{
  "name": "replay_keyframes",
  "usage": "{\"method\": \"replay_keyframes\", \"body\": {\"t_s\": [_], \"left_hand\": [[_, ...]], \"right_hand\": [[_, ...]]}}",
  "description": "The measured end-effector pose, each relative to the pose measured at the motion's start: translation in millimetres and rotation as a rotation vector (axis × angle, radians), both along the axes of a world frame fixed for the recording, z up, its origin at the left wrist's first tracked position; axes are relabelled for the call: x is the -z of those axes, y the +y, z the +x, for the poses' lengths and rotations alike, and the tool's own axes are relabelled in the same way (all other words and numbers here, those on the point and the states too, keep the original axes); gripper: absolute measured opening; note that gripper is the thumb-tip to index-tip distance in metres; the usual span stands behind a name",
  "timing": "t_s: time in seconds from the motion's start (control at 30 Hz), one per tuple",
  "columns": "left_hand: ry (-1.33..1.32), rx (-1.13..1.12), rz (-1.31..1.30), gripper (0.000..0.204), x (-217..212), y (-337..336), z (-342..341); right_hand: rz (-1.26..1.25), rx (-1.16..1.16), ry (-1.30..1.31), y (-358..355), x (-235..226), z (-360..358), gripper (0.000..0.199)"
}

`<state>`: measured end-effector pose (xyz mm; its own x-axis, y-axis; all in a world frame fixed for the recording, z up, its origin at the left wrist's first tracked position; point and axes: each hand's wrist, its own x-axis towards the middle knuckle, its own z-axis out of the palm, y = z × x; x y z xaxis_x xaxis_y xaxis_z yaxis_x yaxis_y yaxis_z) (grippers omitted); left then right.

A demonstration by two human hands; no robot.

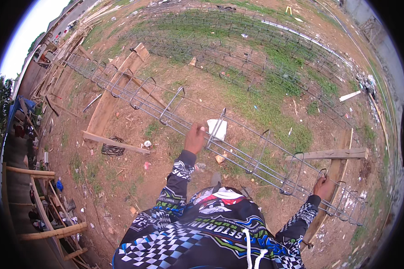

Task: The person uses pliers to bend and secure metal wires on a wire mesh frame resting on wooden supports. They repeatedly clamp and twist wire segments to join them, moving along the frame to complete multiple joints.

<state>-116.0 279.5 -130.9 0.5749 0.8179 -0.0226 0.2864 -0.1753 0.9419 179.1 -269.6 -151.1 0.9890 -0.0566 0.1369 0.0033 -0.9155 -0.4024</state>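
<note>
Two hands grip a long rebar cage (238, 148) that runs slantwise across a dirt-and-grass yard, raised off the ground on timber supports. The left hand (195, 138) reaches forward at full arm's length and closes over an upper bar of the cage, just beside a steel stirrup (216, 127); a white scrap (217, 129) lies on the ground past its fingers. The right hand (323, 186) sits lower and out to the side, clenched on a bar near the cage's near end, with a wooden plank (330, 154) crossing under the steel just beyond it. Both sleeves carry a chequered black-and-white print.

Judging by the two-handed hold, the step in hand looks like steadying or shifting the cage along its supports. The next move would seem to call for an even pull from both arms, since the frame is long and springy and could twist if one end leads.

Further cages (256, 49) lie in rows well beyond the left hand, and a slanted timber board (112, 96) props the far stretch.
</note>
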Motion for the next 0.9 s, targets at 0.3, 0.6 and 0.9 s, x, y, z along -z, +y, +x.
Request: {"method": "replay_keyframes", "body": {"t_s": [0.3, 0.6, 0.9], "left_hand": [[-0.281, -0.028, -0.358, 0.02, 1.8, -39.3, 8.1], [-0.125, 0.012, -0.285, 0.02, 0.2, -36.0, 24.9], [-0.101, 0.06, -0.187, 0.022, 11.9, -23.8, 20.0]], "right_hand": [[0.357, 0.164, -0.104, -9.2, -12.9, -74.4, 0.028], [0.428, 0.297, -0.133, 2.4, -21.7, -106.1, 0.027], [0.473, 0.4, -0.406, -16.3, -21.9, -125.0, 0.031]]}}
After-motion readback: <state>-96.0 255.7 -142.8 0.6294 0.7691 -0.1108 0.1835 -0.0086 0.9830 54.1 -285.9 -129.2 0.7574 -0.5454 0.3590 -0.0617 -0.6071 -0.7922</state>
